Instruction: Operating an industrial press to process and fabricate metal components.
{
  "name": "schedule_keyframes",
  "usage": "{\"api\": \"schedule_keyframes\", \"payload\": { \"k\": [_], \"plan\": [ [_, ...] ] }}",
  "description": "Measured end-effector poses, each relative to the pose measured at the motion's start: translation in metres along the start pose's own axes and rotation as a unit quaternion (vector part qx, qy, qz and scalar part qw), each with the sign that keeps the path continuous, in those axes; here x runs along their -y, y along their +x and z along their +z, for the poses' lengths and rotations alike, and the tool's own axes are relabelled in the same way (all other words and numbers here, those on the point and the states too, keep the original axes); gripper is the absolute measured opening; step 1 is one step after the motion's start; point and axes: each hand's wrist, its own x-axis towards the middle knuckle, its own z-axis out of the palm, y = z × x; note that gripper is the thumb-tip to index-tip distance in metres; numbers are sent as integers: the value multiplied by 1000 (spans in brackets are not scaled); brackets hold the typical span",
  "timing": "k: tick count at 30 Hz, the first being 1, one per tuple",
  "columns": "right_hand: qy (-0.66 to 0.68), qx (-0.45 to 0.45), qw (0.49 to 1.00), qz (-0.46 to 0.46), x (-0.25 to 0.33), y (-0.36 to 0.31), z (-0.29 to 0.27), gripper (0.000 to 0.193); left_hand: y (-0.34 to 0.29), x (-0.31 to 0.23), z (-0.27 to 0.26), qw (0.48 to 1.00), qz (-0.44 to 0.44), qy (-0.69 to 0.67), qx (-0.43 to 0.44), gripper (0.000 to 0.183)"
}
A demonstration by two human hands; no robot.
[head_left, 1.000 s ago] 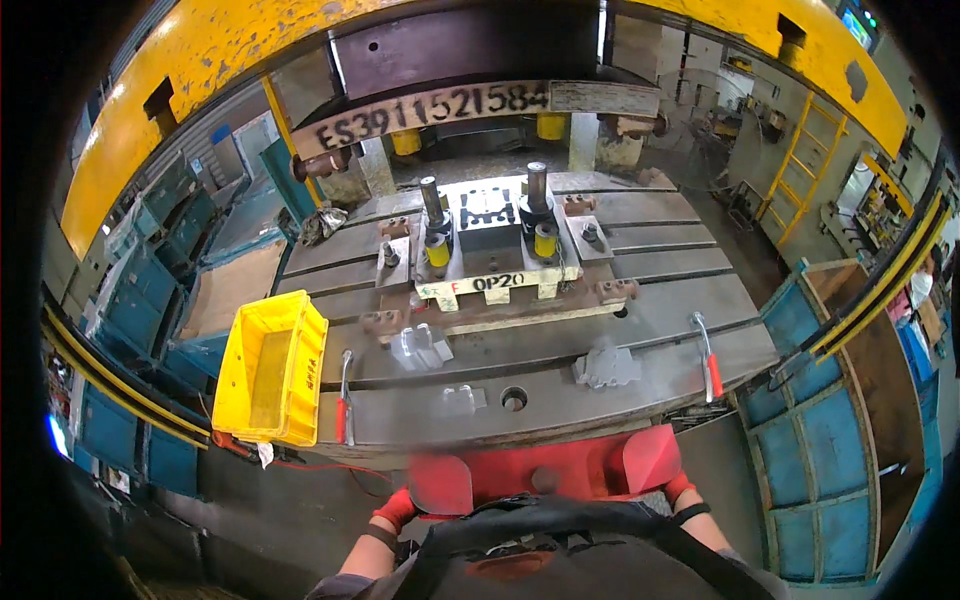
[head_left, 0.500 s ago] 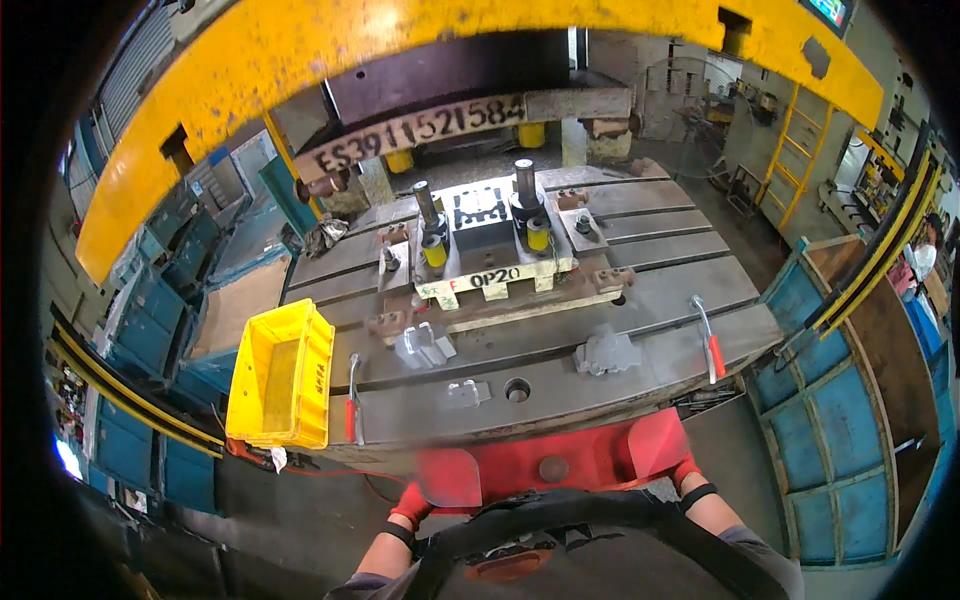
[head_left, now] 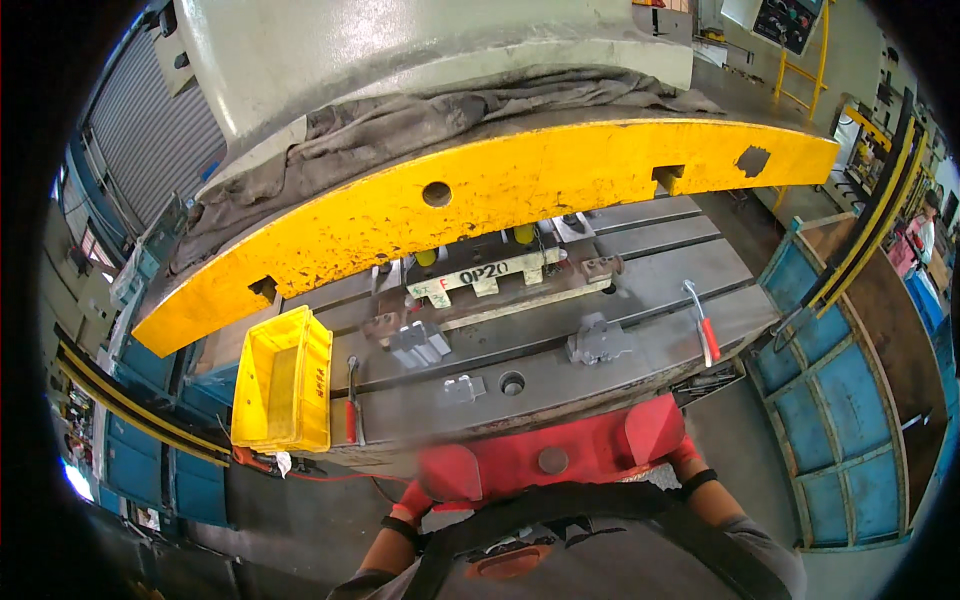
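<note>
My left hand, in a red glove, is at the left end of a red two-hand control box. At the box's right end is my right hand, also in a red glove. Raised side guards on the box hide the fingers of both hands. Beyond the box, the yellow press slide is lowered over the die and covers most of it. Stacked metal parts and a second metal stack stand on the press bed, with a small flat metal part nearer me.
On the left of the bed stands a yellow plastic bin, beside a red-handled tool. Another red-handled tool lies at the right. Grey cloth drapes over the slide. Blue-framed panels and yellow-black posts flank the bed.
The yellow press slide has come down and now hides the die's posts and upper parts. Both hands stay at the ends of the red control box.
</note>
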Motion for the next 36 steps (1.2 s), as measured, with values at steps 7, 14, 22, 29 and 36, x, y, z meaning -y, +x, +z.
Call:
{"api": "schedule_keyframes", "payload": {
  "k": [7, 14, 22, 29, 36],
  "plan": [
    [-48, -7, 999, -7, -17, -10, -25, 49, -9, 20, -26, 989, -86, 115, 27, 36],
    [-109, -332, 935, -64, 0, 8, -92, 47, -15, -106, -68, 972, -232, -12, -22, 26],
    [-49, -217, 912, -344, 176, -9, 43, 55, 85, -296, -78, 993, 27, 114, -1, 28],
    [-311, -216, 883, -278, 203, 15, 122, 72, 252, -379, -52, 976, 181, 124, 1, 21],
    [-302, -192, 897, -258, 199, 13, 119, 73, 387, -400, -34, 841, 100, 462, -264, 63]
  ]
}}
